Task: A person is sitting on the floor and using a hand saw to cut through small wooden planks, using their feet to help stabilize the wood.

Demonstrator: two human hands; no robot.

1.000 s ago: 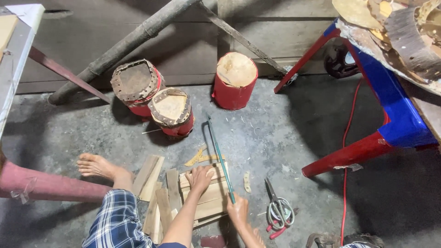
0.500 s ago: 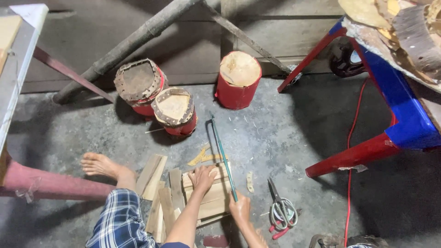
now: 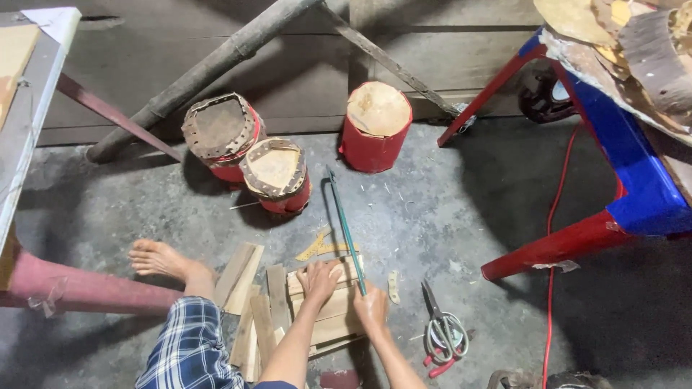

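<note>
My left hand [image 3: 319,279] presses flat, fingers spread, on a stack of pale wooden slats [image 3: 328,310] lying on the concrete floor. My right hand [image 3: 371,310] grips the handle end of a green-framed hand saw [image 3: 346,227] whose blade runs away from me across the top of the slats. More loose wooden slats [image 3: 249,292] lie to the left of the stack, beside my bare foot [image 3: 160,259]. A curved yellowish offcut [image 3: 317,246] lies just beyond the stack.
Scissors with red handles [image 3: 441,333] lie right of my right hand. Three red drum-like cylinders [image 3: 277,176] stand on the floor ahead. A red and blue table leg [image 3: 569,241], a red cable [image 3: 553,245] and leaning poles [image 3: 209,68] surround the spot.
The view has shifted slightly to the right and downward. Both hands stay on the slats and saw in nearly the same place.
</note>
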